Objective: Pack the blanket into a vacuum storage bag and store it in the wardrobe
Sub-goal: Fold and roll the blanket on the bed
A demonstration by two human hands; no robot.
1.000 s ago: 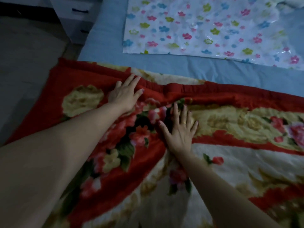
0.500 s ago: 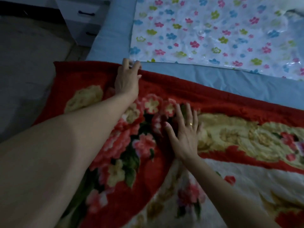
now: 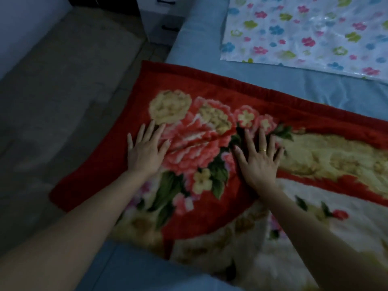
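Lying spread over the blue bed sheet point(image 3: 273, 80), the blanket point(image 3: 210, 93) shows a red border around large pink and cream flowers, with a pale cream field nearer the camera; its left corner hangs past the edge of the bed toward the floor point(image 3: 63, 101); a shallow crease runs through the pink flower between the two hands. Flat on the red border near that left edge, the left hand point(image 3: 146, 152) rests palm down with fingers straight and slightly spread, gripping nothing; the right hand point(image 3: 259, 158) likewise presses palm down on the blanket, fingers splayed over the dark leaves and the cream pattern, holding nothing, a gold ring point(image 3: 262, 150) on one finger. Beyond the blanket's far border, apart from it across a strip of bare sheet, the vacuum storage bag point(image 3: 315, 32) lies flat, glossy and printed with small coloured flowers. Off the bed's far left corner stands a white drawer unit point(image 3: 159, 17) with dark handles, dim and blurred.
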